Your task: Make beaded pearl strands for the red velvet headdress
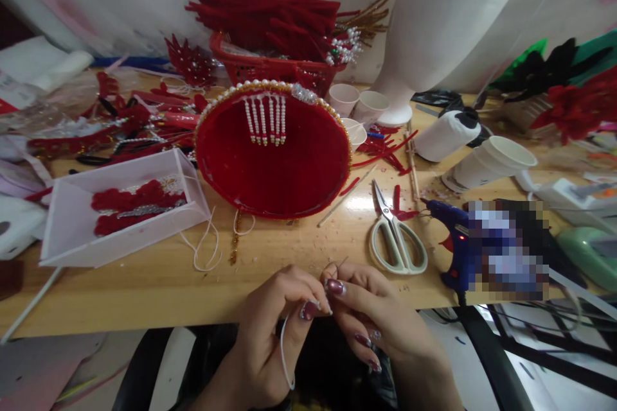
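Observation:
My left hand (284, 327) and my right hand (380, 314) meet at the table's front edge, fingertips pinched close together. A white string (283, 350) loops down from the left thumb and finger. From the right fingertips a thin, needle-like tip (344, 261) sticks up; most of what they pinch is hidden. Beyond the hands stands a tilted round red velvet piece (274, 173), edged with pearls and gold beads. Short pearl strands (265, 119) hang on its upper part. A gold bead strand (235, 241) and loose white string (205, 247) lie below it.
White-handled scissors (398, 244) lie right of the hands, beside a blue glue gun (456, 237). At left sits a white box (130, 237) with red flowers. Behind are a red basket (279, 74), paper cups (491, 164), a thread spool (446, 135) and a white mannequin stand (434, 26).

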The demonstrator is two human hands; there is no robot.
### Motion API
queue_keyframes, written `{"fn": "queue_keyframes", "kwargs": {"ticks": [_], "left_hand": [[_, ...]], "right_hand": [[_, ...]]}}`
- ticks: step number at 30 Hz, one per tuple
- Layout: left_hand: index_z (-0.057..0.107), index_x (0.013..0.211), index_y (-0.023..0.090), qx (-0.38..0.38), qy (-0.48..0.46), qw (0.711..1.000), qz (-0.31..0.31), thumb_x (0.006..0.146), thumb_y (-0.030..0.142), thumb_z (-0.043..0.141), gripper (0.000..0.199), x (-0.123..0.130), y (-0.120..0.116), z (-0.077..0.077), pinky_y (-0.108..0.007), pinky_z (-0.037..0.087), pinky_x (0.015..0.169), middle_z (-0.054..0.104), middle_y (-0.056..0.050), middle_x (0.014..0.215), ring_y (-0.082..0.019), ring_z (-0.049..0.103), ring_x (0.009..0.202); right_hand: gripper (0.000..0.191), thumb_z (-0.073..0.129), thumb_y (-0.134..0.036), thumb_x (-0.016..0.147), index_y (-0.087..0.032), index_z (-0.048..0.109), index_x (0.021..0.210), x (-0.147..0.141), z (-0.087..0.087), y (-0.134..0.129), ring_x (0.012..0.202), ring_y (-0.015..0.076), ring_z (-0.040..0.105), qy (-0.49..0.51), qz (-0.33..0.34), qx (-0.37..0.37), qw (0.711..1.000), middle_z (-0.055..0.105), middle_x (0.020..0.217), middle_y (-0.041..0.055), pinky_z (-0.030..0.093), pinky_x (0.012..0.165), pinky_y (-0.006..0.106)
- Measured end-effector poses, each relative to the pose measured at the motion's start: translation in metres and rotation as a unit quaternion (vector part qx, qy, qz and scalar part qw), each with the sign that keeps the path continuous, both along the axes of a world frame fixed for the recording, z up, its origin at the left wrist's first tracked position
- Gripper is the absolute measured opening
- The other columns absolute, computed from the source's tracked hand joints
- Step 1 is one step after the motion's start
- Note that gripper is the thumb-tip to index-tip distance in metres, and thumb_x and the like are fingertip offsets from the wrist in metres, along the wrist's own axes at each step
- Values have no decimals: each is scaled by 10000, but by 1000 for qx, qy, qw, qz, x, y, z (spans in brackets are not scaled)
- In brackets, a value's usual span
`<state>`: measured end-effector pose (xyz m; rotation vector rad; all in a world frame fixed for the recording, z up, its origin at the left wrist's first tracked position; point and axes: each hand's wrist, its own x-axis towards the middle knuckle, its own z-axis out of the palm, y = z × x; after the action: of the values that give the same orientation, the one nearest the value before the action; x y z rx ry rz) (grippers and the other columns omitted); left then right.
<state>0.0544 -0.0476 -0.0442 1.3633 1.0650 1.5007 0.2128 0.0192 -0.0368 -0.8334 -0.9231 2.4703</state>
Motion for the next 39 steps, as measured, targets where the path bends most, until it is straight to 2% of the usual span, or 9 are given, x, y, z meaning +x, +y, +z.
{"fn": "queue_keyframes", "kwargs": {"ticks": [8, 14, 18, 21, 24, 29, 32, 37, 39], "left_hand": [[595, 974, 161, 194, 154, 968, 47, 1021, 147, 453, 150, 2, 9, -1, -276, 568, 663, 686, -56, 774, -153, 625, 702], [579, 872, 151, 277, 238, 928, 80, 974, 50, 467, 182, 2, 19, -6, -248, 595, 620, 695, -48, 711, -138, 637, 642], [586, 875, 148, 280, 254, 921, 93, 923, 13, 485, 176, 1, 21, -7, -249, 600, 611, 702, -59, 717, -150, 654, 646], [589, 882, 144, 277, 262, 921, 79, 916, 5, 502, 168, 0, 24, -7, -260, 620, 676, 715, -66, 738, -158, 678, 694], [583, 855, 148, 303, 242, 916, 104, 982, 66, 473, 187, 0, 29, -8, -240, 622, 681, 714, -56, 716, -144, 671, 681], [590, 876, 143, 284, 285, 911, 84, 984, 58, 480, 176, 0, 31, -12, -244, 627, 706, 743, -72, 755, -157, 699, 729], [601, 910, 130, 301, 312, 896, 92, 962, 28, 475, 170, 1, 31, -17, -257, 630, 709, 752, -90, 778, -172, 719, 740], [609, 911, 143, 303, 321, 891, 106, 913, -14, 466, 212, 2, 35, -20, -259, 628, 682, 732, -78, 750, -177, 716, 715], [601, 878, 156, 297, 299, 901, 104, 921, -1, 465, 212, -1, 36, -19, -257, 628, 682, 715, -71, 725, -167, 698, 688]], "right_hand": [[367, 715, -502, 893, -162, 577, 898, 12, -3, 5, 280, 26, 404, -70, 51, 55, 995, 594, 456, -83, 297, 302, 108], [444, 641, -609, 892, -173, 560, 916, 15, 16, 19, 327, 39, 427, -161, 117, 134, 971, 553, 464, -85, 286, 347, 136], [394, 660, -563, 878, -185, 555, 905, 13, 22, 25, 319, 36, 385, -176, 119, 142, 967, 502, 443, -112, 266, 360, 143], [350, 676, -509, 844, -184, 558, 892, 10, 16, 29, 290, 31, 339, -144, 100, 109, 978, 505, 422, -115, 235, 340, 144], [287, 653, -446, 794, -173, 569, 819, 6, 6, 31, 275, 25, 259, -124, 90, 86, 984, 490, 378, -103, 159, 303, 144], [218, 552, -416, 675, -212, 520, 746, -4, -7, 20, 309, 60, 286, -193, -24, 34, 980, 428, 407, -107, 246, 265, 152], [277, 550, -491, 748, -216, 512, 735, -10, -7, 13, 394, 76, 358, -273, -67, 93, 955, 416, 494, -92, 318, 291, 156], [521, 482, -696, 872, -222, 439, 662, -9, 6, 18, 404, 67, 375, -284, -5, 235, 929, 376, 489, -89, 321, 340, 162], [555, 495, -714, 886, -209, 455, 659, -5, 9, 23, 392, 55, 387, -267, 24, 253, 930, 420, 467, -81, 302, 363, 154]]}}
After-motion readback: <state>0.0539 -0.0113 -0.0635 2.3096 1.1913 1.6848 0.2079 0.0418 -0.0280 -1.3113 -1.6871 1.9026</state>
